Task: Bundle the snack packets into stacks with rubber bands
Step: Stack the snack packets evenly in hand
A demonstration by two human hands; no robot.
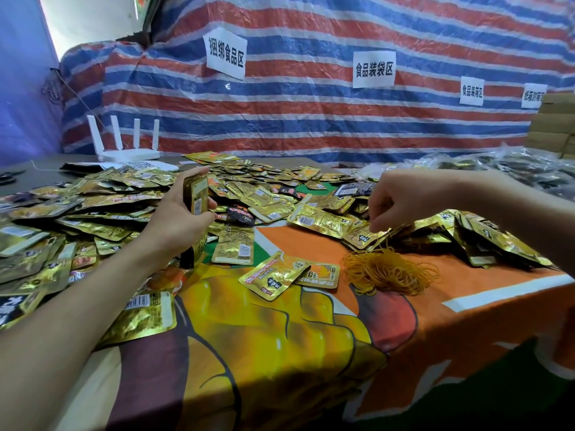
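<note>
Gold foil everywhere in the head view: loose packets (102,197) lie heaped across the left and far side of the table, and more spill down the right edge. My left hand (177,216) has its fingers and thumb wrapped round a stack of packets (196,197). I'm holding it upright on its end, above the near edge of the heap, and its lower part drops behind my wrist toward the cloth.

Over on the right, my right hand (401,200) hangs fingers-down with the tips pinched together on a thin yellow rubber band (385,241). It stretches down to the pile of rubber bands (389,270) just below, a tangled yellow nest lying on the orange tablecloth (466,293). Two single packets (280,276) lie flat between my arms, just left of that pile.

As for containers, clear plastic bags (510,164) at the far right look packed with darker packets, though it's blurry out there. Behind them stand stacked cardboard boxes (553,126), and I can't tell what's inside those.

At the back left, a white router (127,150) with four antennas sits on the table. A red, white and blue striped tarp (311,119) hangs behind everything, with paper signs (226,54) stuck on it.
</note>
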